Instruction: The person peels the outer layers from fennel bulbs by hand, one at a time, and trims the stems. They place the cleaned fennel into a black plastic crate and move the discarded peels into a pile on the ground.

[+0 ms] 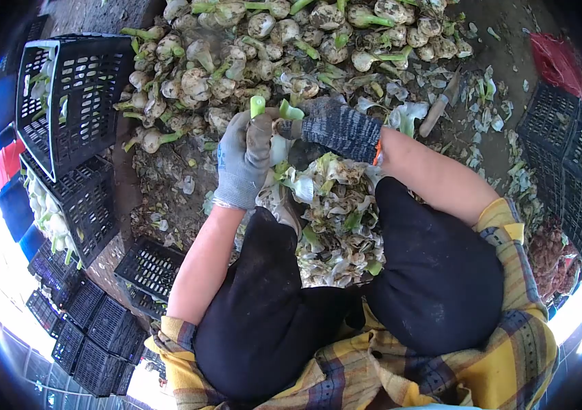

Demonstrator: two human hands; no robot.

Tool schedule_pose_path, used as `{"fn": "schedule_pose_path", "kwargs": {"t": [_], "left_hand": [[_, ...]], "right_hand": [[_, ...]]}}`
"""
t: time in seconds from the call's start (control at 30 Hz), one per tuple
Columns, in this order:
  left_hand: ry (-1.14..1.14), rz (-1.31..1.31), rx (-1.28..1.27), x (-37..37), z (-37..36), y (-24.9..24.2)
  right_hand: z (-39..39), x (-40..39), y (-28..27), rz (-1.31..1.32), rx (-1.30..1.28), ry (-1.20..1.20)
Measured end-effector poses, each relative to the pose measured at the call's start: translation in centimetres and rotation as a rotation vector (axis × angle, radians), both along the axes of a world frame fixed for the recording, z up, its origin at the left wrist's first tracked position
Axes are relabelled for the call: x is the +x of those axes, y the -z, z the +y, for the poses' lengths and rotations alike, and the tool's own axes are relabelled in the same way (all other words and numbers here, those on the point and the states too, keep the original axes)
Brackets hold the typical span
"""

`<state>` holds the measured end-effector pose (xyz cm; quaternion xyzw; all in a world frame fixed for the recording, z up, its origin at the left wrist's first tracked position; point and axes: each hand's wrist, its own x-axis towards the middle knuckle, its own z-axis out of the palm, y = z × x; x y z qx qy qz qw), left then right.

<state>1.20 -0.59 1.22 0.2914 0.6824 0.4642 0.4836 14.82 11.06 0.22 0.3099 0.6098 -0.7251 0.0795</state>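
My left hand [241, 160], in a light grey glove, is closed around an onion- or garlic-like bulb; its cut green stem [257, 106] sticks up past my thumb. A pale piece [279, 149] shows below my fingers. Reaching in from the right, my right hand [328, 126] wears a dark knitted glove. Its fingers are closed at the bulb, beside a curled green strip of outer leaf [291, 110] that seems pinched there. The fingertips are partly hidden. Beneath both hands lies a heap of peeled-off skins [335, 225] between my legs.
A large pile of unpeeled bulbs [236, 68] covers the ground ahead. A wooden-handled knife [433, 117] lies on the right among scraps. Black crates [89, 96] stand at left, some holding pale stemmed bulbs [48, 212]. More crates [561, 150] and a red net sack [557, 65] sit at right.
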Motion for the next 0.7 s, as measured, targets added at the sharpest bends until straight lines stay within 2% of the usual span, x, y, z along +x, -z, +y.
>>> {"fn": "schedule_pose_path", "kwargs": {"t": [0.03,0.17,0.27,0.33,0.4,0.43,0.53,0.57,0.6,0.63,0.67,0.7], "left_hand": [[0.015,0.032,0.018,-0.1,-0.1,0.2],[0.045,0.055,0.006,-0.5,-0.4,0.8],[-0.070,-0.149,-0.043,-0.5,-0.5,0.7],[0.031,0.153,0.030,-0.6,-0.2,0.9],[0.025,0.226,-0.004,-0.5,0.2,0.7],[-0.031,0.147,-0.078,0.0,0.8,-0.3],[-0.225,-0.140,-0.224,-0.2,1.1,-0.2],[-0.276,-0.235,-0.245,-0.3,1.4,-0.6],[-0.327,-0.330,-0.267,-0.3,1.5,-0.8],[-0.243,-0.220,-0.161,-0.4,1.5,-0.7],[-0.279,-0.258,-0.147,-0.5,1.4,-0.8],[-0.314,-0.295,-0.135,-0.6,1.3,-1.1]], "right_hand": [[0.1,0.1,0.2,-0.009,0.086,-0.046],[-0.6,0.4,2.2,-0.028,0.143,0.017],[-0.9,0.6,2.4,-0.031,0.251,0.042],[-1.1,0.7,2.4,-0.013,0.318,0.087],[-1.6,0.8,3.1,0.023,0.370,0.179],[-1.5,0.9,2.3,0.012,0.231,0.221],[-1.5,0.8,1.6,0.106,0.135,0.440],[-1.0,1.0,1.3,-0.028,0.235,0.393],[-1.0,1.1,1.3,-0.032,0.121,0.489],[-1.1,1.1,1.4,-0.034,0.007,0.583],[-1.1,1.2,1.4,-0.037,-0.108,0.676],[-1.0,1.3,1.3,-0.062,-0.063,0.518]]}}
